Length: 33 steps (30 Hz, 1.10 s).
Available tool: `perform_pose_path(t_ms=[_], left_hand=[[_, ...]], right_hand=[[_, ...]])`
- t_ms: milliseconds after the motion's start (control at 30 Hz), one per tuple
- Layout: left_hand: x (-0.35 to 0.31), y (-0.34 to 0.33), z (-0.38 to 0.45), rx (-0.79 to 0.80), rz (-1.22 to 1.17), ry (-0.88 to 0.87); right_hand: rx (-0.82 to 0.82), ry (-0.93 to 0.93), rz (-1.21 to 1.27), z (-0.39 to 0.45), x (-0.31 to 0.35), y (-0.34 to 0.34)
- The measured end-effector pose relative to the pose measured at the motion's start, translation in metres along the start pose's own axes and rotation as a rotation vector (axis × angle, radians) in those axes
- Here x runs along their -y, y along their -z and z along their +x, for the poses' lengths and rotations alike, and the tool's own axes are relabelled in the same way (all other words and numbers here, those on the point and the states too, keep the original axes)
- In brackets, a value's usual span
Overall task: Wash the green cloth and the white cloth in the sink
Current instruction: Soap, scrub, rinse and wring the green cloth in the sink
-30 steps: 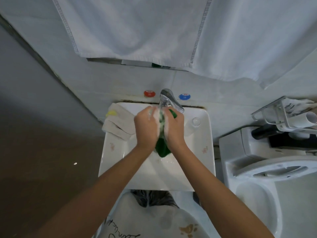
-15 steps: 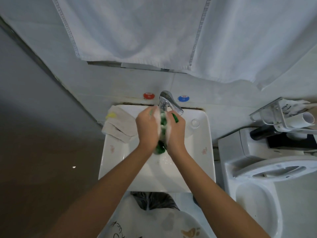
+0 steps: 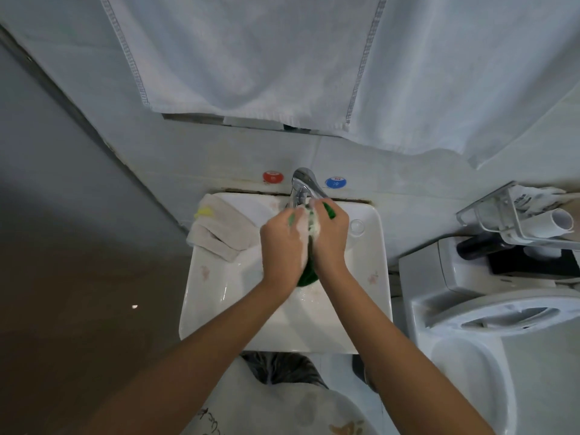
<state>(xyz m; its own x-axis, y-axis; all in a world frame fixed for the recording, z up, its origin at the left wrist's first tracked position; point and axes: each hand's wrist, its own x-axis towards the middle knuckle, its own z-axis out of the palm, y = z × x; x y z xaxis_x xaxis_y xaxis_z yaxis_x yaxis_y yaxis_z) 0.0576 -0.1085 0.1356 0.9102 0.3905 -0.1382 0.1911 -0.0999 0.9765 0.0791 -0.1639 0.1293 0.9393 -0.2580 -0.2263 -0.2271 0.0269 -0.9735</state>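
Both hands over the sink (image 3: 373, 277) basin, just in front of the faucet (image 3: 303, 183). Left hand (image 3: 282, 243) and right hand (image 3: 331, 238) each curl around the green cloth (image 3: 306, 276), bunched between the palms; white suds show between the knuckles, and a green tail hangs below the wrists toward the basin floor. White cloth (image 3: 219, 230), folded, with a yellow tag at one corner, lies on the sink's back left rim, left of the faucet, part of it overhanging the outer edge; it looks unwashed. Judged step: scrubbing the green cloth, first half of the job. Cannot tell whether water runs. Risks: soapy fabric could slip from the grip into the basin; vigorous rubbing could fling suds past the rim; an elbow or forearm swing left could knock the overhanging white cloth to the floor.
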Motion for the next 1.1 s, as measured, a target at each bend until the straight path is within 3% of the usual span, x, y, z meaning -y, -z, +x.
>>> perform_pose_path(t_ms=[67, 233, 367, 533, 667, 867, 1000, 1100], left_hand=[[0.000, 0.001, 0.000, 0.000, 0.013, -0.009], [0.005, 0.013, 0.024, -0.064, 0.047, 0.029], [0.002, 0.003, -0.008, -0.003, 0.030, -0.009], [0.008, 0.016, 0.027, -0.064, 0.019, 0.053], [-0.003, 0.005, -0.006, -0.010, 0.052, -0.041], [0.006, 0.014, 0.024, -0.058, 0.061, 0.007], [-0.001, 0.005, -0.008, 0.020, 0.064, -0.065], [0.005, 0.012, 0.022, -0.033, 0.013, 0.022]], right_hand=[[-0.036, -0.022, 0.021, -0.002, -0.002, -0.004], [0.112, 0.005, -0.057, -0.020, -0.002, 0.000], [-0.042, -0.057, 0.011, -0.001, -0.005, -0.003], [0.116, 0.012, -0.088, -0.022, -0.003, -0.003], [-0.025, -0.025, 0.020, 0.003, -0.001, -0.006], [0.145, 0.025, -0.064, -0.016, -0.001, 0.000], [-0.035, -0.044, 0.019, 0.003, -0.002, -0.004], [0.079, 0.000, -0.044, -0.020, -0.009, -0.002]])
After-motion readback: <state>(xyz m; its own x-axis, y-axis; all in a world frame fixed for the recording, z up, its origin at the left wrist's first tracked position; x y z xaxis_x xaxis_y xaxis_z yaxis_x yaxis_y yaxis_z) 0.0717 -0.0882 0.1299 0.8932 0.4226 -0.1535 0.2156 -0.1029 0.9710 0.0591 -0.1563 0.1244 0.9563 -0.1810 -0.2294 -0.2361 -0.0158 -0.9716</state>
